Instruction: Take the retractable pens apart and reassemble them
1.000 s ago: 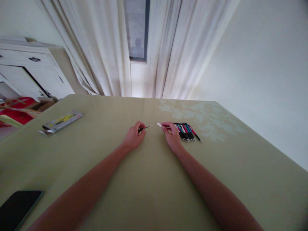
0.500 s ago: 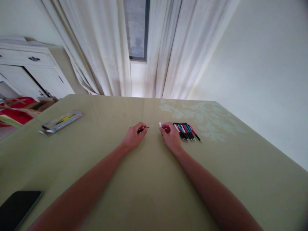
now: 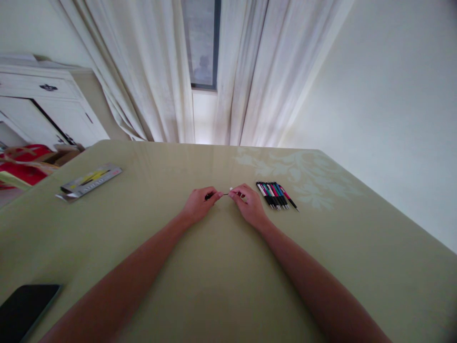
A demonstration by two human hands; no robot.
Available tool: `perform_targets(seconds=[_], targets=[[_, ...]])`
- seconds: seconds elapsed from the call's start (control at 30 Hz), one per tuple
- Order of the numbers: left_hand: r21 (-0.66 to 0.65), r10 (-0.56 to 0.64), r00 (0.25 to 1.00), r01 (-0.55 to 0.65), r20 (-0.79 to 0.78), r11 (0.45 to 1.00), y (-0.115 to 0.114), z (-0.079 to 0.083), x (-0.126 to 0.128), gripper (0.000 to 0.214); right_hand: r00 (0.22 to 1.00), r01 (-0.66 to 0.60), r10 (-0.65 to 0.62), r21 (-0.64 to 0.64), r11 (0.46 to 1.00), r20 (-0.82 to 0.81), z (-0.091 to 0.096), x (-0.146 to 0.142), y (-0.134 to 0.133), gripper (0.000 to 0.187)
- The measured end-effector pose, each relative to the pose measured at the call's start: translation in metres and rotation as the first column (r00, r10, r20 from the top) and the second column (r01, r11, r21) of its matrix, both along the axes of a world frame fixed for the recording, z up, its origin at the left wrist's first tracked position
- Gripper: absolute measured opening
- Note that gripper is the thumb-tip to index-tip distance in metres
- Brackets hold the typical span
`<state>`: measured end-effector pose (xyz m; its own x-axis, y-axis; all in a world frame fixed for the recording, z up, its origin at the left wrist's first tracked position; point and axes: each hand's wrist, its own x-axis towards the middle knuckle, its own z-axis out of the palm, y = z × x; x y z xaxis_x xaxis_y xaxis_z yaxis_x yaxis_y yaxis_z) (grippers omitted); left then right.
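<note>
My left hand [image 3: 198, 205] is closed in a pinch on a thin black pen part [image 3: 210, 195] whose tip points right. My right hand [image 3: 250, 205] is closed on a small white-ended pen barrel [image 3: 232, 191], mostly hidden by the fingers. The two parts meet end to end between my hands, above the olive-green table [image 3: 221, 286]. Just right of my right hand lies a row of several pens [image 3: 275, 195] in black, pink, teal and white, side by side on the table.
A flat grey and yellow packet [image 3: 87, 180] lies at the table's left. A black phone [image 3: 24, 307] sits at the near left corner. A white cabinet [image 3: 43, 105] and red items [image 3: 21, 164] stand beyond the left edge. Curtains hang behind.
My right hand has moved left, away from the row of pens, and brought its white-ended piece up against the black part in my left hand. The gap between the hands has closed.
</note>
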<state>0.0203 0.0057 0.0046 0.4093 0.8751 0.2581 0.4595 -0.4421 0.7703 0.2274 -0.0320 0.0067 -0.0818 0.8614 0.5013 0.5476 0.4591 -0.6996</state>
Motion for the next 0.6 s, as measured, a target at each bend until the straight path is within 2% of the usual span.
perform_targets(seconds=[0.17,0.27,0.37,0.47,0.6], targets=[[0.003,0.118,0.991,-0.119,0.06,0.993,0.004,-0.004,-0.001,0.037,0.966,0.233,-0.232,-0.01,0.973,-0.112,-0.001,0.006,0.003,0.023],[0.008,0.18,0.98,-0.182,0.088,0.983,0.006,-0.005,-0.002,0.037,0.95,0.312,-0.311,0.076,0.947,-0.021,0.0,0.003,0.0,0.022],[0.02,0.227,0.967,-0.231,0.114,0.973,0.006,-0.004,-0.002,0.036,0.928,0.271,-0.309,0.195,0.943,0.206,0.0,-0.007,-0.007,0.018],[0.04,0.214,0.964,-0.223,0.155,0.974,0.005,-0.001,-0.001,0.032,0.881,0.164,-0.236,0.203,0.965,0.409,-0.001,-0.016,-0.013,0.019],[0.074,0.167,0.978,-0.177,0.125,0.981,0.004,-0.002,-0.001,0.024,0.886,0.08,-0.131,0.13,0.988,0.446,-0.002,-0.019,-0.015,0.027]])
